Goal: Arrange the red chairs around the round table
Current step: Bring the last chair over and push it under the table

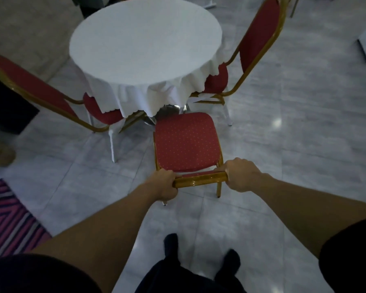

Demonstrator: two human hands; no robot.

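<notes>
Fingers of left hand (164,182) and right hand (240,175) wrapped around red chair's (186,142) gold top rail (200,180), no legible writing.

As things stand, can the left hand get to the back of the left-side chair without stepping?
Probably not. The left hand grips the top rail of the middle chair, and the left chair's backrest stands well off to the left, beyond the arm's apparent stretch. Nothing blocks the way; it would have to let go and likely step.

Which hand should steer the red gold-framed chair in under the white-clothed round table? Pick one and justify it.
Neither clearly; both grip the chair's gold top rail. Slight edge to the right hand: its seat sits a little right of the table centre, near the right-side chair, so it needs nudging leftward.
</notes>
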